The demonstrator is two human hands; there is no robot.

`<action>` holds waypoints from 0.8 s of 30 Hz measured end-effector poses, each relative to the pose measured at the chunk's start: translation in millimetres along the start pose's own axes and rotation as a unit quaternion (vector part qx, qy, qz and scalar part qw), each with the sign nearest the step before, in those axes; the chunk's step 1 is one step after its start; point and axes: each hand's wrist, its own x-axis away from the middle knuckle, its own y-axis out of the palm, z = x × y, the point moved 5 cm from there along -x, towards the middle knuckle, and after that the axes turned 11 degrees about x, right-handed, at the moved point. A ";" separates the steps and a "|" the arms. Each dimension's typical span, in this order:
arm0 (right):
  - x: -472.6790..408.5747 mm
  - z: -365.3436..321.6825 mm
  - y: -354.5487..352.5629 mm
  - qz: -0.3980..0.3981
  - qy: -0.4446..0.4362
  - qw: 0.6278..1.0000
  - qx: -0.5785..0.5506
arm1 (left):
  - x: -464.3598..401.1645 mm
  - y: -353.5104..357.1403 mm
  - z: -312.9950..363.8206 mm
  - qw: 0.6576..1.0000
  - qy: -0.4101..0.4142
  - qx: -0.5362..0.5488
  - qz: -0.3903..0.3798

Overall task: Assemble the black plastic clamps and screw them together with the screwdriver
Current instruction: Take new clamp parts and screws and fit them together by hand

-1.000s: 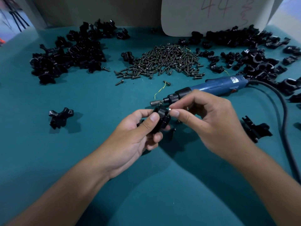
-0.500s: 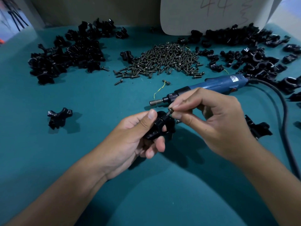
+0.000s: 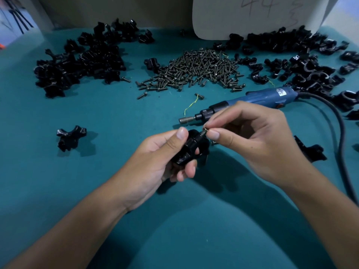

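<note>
My left hand (image 3: 155, 162) grips a black plastic clamp (image 3: 191, 147) above the teal table, thumb on top of it. My right hand (image 3: 252, 140) pinches a small dark screw (image 3: 204, 131) between thumb and forefinger, its tip touching the clamp's upper right edge. The blue electric screwdriver (image 3: 258, 98) lies on the table just behind my right hand, its bit pointing left. Another screw (image 3: 213, 142) lies on the table under my right hand's fingers.
A heap of screws (image 3: 196, 70) sits at the centre back. Piles of black clamp parts lie at the back left (image 3: 81, 59) and back right (image 3: 303, 61). Single clamps lie at the left (image 3: 71, 136) and right (image 3: 310, 150). The screwdriver's black cable (image 3: 340, 136) runs down the right side.
The clamp has been turned in my left hand and lifted slightly. My right hand has brought the screw against the clamp's upper edge.
</note>
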 end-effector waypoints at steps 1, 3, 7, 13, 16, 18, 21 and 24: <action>0.5 -0.6 0.0 0.001 -0.006 1.000 -0.002 | 0.3 0.3 -0.4 1.000 -0.002 0.000 -0.003; 1.7 -1.8 -0.4 -0.001 -0.018 1.000 0.005 | 0.4 1.6 -1.6 1.000 -0.006 -0.003 -0.011; 2.4 -4.3 -0.7 -0.015 -0.046 0.998 0.035 | -0.8 1.7 -3.7 1.000 -0.026 0.005 -0.004; 1.0 -3.5 -2.7 -0.021 -0.027 0.999 0.026 | -0.9 3.8 -2.8 1.000 -0.012 0.005 0.004; -0.2 -3.0 -1.7 -0.032 -0.010 0.999 0.018 | -0.5 4.7 -2.4 1.000 -0.003 -0.004 0.000; -0.3 -2.4 -0.7 -0.048 0.006 0.999 -0.003 | -0.2 3.0 -1.7 1.000 0.002 -0.011 -0.002; -0.6 -1.1 -1.3 -0.040 0.028 0.998 -0.039 | -1.7 0.0 -1.5 0.998 0.015 -0.054 0.006; -1.6 1.4 1.3 -0.037 0.027 0.999 -0.028 | -2.2 -2.2 -1.7 0.997 0.029 -0.065 0.006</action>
